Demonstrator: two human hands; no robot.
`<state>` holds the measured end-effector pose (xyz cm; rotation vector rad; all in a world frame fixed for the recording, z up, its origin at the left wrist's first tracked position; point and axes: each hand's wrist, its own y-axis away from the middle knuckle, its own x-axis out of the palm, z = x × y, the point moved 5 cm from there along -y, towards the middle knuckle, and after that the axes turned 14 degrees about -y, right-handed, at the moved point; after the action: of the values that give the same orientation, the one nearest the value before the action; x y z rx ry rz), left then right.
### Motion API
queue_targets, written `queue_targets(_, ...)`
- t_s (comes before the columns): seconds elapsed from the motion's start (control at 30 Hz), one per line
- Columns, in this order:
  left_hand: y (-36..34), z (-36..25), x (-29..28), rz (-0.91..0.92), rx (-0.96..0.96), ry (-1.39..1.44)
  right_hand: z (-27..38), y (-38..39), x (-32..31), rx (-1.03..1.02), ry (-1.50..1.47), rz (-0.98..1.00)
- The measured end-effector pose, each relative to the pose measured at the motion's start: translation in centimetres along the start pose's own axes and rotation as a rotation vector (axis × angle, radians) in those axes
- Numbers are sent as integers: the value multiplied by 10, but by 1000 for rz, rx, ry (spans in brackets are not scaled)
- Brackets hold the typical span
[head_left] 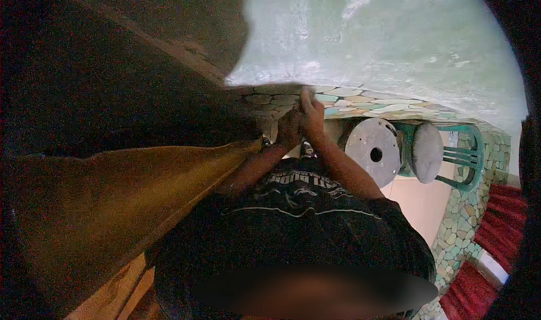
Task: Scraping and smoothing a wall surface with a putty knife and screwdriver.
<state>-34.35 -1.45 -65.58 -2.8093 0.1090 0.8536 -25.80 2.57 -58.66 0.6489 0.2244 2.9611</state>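
The left hand [289,126] and right hand [313,116] are meeting toward one o'clock, the right one's fingers curling; in this dimness I cannot tell whether either is grasping anything. The multicoloured stone-patterned wall band [369,101] is running just beyond them. At three o'clock, a flat grey disc with a black hole [363,143] is standing near a green slatted chair [479,151].

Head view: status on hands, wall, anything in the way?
Left hand and right hand together, grip unclear. Stone-patterned wall beyond, contact unclear. Grey disc and green chair off to the right, not in front of hands.
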Motion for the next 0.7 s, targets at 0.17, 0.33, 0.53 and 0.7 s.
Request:
queue_targets(0.17,-10,-32,-18,-130,189,-429,2,3,3,171,-158,-17)
queue_targets(0.33,-15,-12,-8,-84,114,-298,8,-7,6,-117,96,66)
queue_targets(0.53,-19,-29,-15,-28,121,-335,7,-7,-3,64,30,49)
queue_targets(0.7,-9,-10,8,-163,81,-115,1,-8,-8,12,59,-38)
